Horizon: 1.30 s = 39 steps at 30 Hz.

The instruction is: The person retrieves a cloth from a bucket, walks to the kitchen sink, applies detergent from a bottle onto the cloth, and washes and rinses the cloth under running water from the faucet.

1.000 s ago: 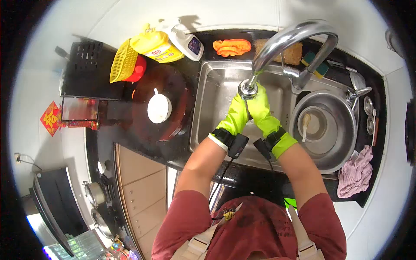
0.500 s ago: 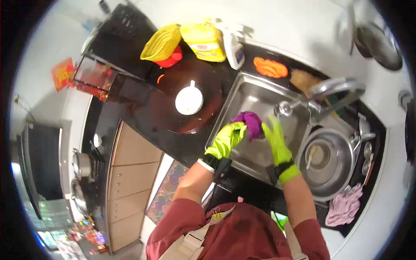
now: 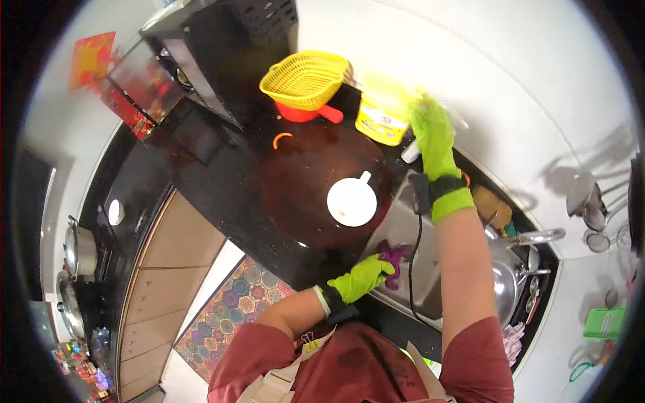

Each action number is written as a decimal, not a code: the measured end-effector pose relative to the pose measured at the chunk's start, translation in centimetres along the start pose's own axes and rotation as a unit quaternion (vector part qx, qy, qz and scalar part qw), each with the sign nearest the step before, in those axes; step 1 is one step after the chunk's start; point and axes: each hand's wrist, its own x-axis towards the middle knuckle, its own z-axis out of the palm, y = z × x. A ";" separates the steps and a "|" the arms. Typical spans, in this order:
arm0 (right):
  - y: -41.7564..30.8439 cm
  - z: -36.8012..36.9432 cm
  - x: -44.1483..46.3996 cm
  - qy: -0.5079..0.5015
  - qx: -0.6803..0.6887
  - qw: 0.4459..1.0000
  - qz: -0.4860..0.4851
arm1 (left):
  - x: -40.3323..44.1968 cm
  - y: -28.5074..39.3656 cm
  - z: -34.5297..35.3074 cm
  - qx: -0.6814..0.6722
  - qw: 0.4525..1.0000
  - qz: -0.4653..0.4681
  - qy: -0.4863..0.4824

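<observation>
Left hand [image 3: 364, 277]: lime-green gloved, fingers closed on a bunched purple cloth [image 3: 395, 262], which we place over the near-left part of the steel sink [image 3: 420, 232]. Right hand [image 3: 432, 134]: gloved alike, raised well apart from the left, beside the upper part of a yellow jug [image 3: 381, 124] and over a white bottle [image 3: 411, 152]; we cannot tell which of the two it grips, if either.

Next outward, we list one white cup [image 3: 352, 201], single handle, on a round brown surface [image 3: 295, 201] left of the sink. Behind it, we count one yellow basket [image 3: 306, 77], perforated, above a red vessel [image 3: 299, 114] with a handle; near these, one curved orange piece [image 3: 282, 139]. On the sink's far right, we record a metal faucet [image 3: 537, 236] and a steel basin [image 3: 505, 289], partly hidden by the right arm. On the floor, one patterned mat [image 3: 232, 312], hexagon design.
</observation>
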 end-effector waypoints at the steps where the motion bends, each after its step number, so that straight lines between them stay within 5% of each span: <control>1: 0.5 1.7 1.2 0.021 -0.010 0.999 0.037 | -1.0 0.7 -0.4 0.007 1.000 -0.010 -0.004; 3: -3.0 2.5 3.6 0.052 0.013 0.998 0.014 | 0.0 0.2 -2.0 -0.030 0.999 -0.034 -0.016; 5: -3.1 2.9 4.9 0.080 0.274 0.940 0.186 | 1.3 -1.4 -4.0 0.015 0.999 -0.041 -0.027; 6: -2.3 2.8 5.6 0.069 0.272 0.941 0.188 | 2.3 -2.9 -5.2 0.005 0.999 -0.042 -0.028; 8: -0.8 2.7 7.1 0.044 0.471 0.784 0.403 | 4.8 -6.0 -7.2 0.109 0.982 0.117 -0.097; 12: -2.9 2.7 6.3 0.023 0.336 0.856 0.393 | 0.6 -0.9 -6.2 0.105 0.988 0.005 -0.114; 14: -2.3 3.7 6.2 0.040 0.297 0.863 0.406 | 1.0 -1.1 -6.1 0.181 0.962 0.129 -0.157; 18: -2.4 3.4 6.7 0.037 0.330 0.864 0.379 | -0.3 0.9 -6.2 0.252 0.933 0.201 -0.160; 20: -3.1 2.7 7.2 0.033 0.325 0.858 0.396 | -0.5 1.0 -5.9 0.177 0.978 -0.018 -0.111; 21: -3.7 2.3 7.2 0.026 0.321 0.851 0.414 | -0.2 0.5 -6.4 0.176 0.977 -0.025 -0.114; 23: -4.2 2.4 6.4 0.037 0.338 0.849 0.405 | 0.4 -0.4 -7.9 0.449 0.816 0.313 -0.186; 25: -3.8 2.8 5.9 0.051 0.357 0.847 0.391 | 0.7 -0.1 -7.3 0.463 0.836 0.216 -0.198; 27: -2.6 3.6 5.3 0.082 0.365 0.849 0.373 | 1.0 -0.9 -7.1 0.458 0.766 0.427 -0.144; 28: -2.0 3.5 4.8 0.066 0.345 0.874 0.336 | 0.0 -0.5 -6.0 0.222 0.953 0.139 -0.150; 31: -2.3 3.7 4.8 0.111 0.430 0.816 0.370 | 4.2 -3.3 -6.5 0.128 0.986 0.012 -0.110; 32: -0.7 4.0 4.9 0.096 0.452 0.801 0.380 | 5.3 -5.0 -8.6 0.390 0.838 0.359 -0.133; 33: -2.1 3.1 4.4 0.106 0.455 0.795 0.387 | 3.3 -2.6 -7.0 0.026 0.985 0.104 -0.138; 34: -3.3 2.4 3.9 0.107 0.484 0.770 0.402 | 5.9 -3.1 -7.8 0.156 0.947 0.211 -0.186; 35: -4.1 1.6 3.0 0.110 0.513 0.743 0.416 | 2.0 1.9 -4.5 0.561 0.762 0.322 -0.033; 36: -3.1 1.1 1.1 0.121 0.513 0.736 0.424 | 1.8 2.9 -3.1 0.464 0.839 0.283 -0.031; 37: -1.8 0.8 -0.9 0.082 0.539 0.775 0.319 | 0.6 4.4 -1.2 0.497 0.829 0.256 0.018; 38: -0.8 0.2 -2.6 0.044 0.555 0.804 0.209 | 1.1 4.3 -0.1 0.092 0.988 0.122 -0.018; 39: -2.1 -2.0 -5.3 -0.036 0.733 0.627 0.263 | 1.7 4.0 0.8 -0.332 0.942 -0.039 -0.039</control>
